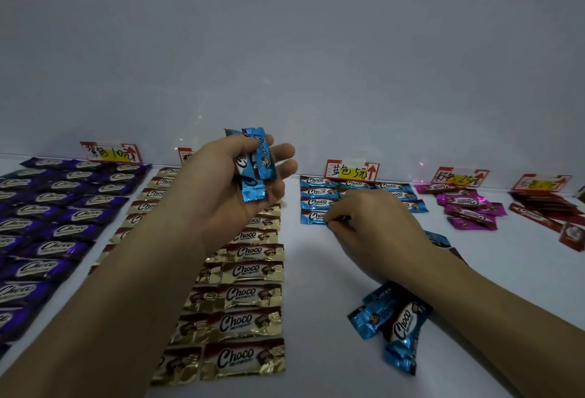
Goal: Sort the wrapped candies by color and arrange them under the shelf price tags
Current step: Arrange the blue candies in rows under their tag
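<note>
While my left hand (240,172) hangs raised over the gold rows, it's closed around a small stack of blue candies (254,165), thumb across the front, fingers curled behind. Right hand (364,223) is down on the white shelf (316,271), fingertips (332,223) pinched tog. on the right end of a blue candy (313,216) at the near end of the blue block, just below the blue price tag (351,170).

Step in hand, as I read it: laying blues into their grid, one at a time, fed from the left-hand stack. Blue block (319,191) is only a few rows deep so far, far side of the shelf. Purple rows (57,223) at far left and gold rows (247,271) beside them look filled out; pink pile (468,207) and red pile (550,210) to the right are loose, not yet squared.

Loose blues (392,324) lie near me under the right forearm, w/ another (438,237) peeking out beyond the wrist.

Next move prob. needs: square this piece flush w/ the row above, let go w/o dragging it, then take the top one off the left stack. Foil is slick, so neighbours could shift if nudged.
</note>
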Demonstrator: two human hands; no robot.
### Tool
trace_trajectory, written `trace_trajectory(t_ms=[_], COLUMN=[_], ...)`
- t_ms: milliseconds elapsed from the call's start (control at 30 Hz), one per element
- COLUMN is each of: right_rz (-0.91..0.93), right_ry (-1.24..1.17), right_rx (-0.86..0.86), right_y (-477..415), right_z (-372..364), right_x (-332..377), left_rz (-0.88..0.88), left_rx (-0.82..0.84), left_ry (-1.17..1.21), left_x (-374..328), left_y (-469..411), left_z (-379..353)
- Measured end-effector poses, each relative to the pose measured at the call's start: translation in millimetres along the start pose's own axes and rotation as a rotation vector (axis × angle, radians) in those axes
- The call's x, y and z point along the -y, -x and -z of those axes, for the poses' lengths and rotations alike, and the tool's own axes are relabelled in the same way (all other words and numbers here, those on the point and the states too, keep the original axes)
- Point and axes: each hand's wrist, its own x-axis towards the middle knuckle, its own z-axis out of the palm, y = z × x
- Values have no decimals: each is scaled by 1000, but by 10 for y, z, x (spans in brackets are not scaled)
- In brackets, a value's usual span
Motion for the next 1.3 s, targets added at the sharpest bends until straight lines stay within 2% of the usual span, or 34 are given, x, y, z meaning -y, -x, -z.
trace_trajectory(t_ms=[167,233,267,333,400,433,533,633,700,767,933,1033,1167,1300], right_rz=[2,3,-13,-90,-173,-190,-204,-249,-278,-270,-99,8,195,250], right_ry=[91,36,-85,-513,-918,-1017,-1091,-1142,-1085,-902,-252,-205,-146,-98], right_rx=[0,-65,-137,-232,-167,-126,-28,-11,-94,-170,-99,-136,-112,-49], right_y=[-4,-2,4,20,45,57,82,91,71,18,40,157,109,75], right_z=[-22,27,83,238,384,429,499,556,628,739,680,427,263,170], right_x=[-13,-16,-13,6,65,90,101,55,-28,-202,-677,-679,-654,-652], left_rz=[-1,-21,-32,-54,-85,-98,-106,-118,-156,-235,-362,-393,-383,-376], left_rx=[10,-19,-30,-22,1,20,111,115,79,50,77,77,55,57], left_ry=[-136,-191,-229,-334,-497,-576,-752,-787,-829,-981,-1278,-1345,-1291,-1258], left_x=[43,62,71,105,150,177,258,299,316,336,422,449,456,447], left_y=[24,32,36,45,54,62,95,102,88,54,-30,-9,2,26], left_z=[-39,-56,-61,-67,-67,-75,-112,-135,-137,-126,-51,-82,-101,-121])
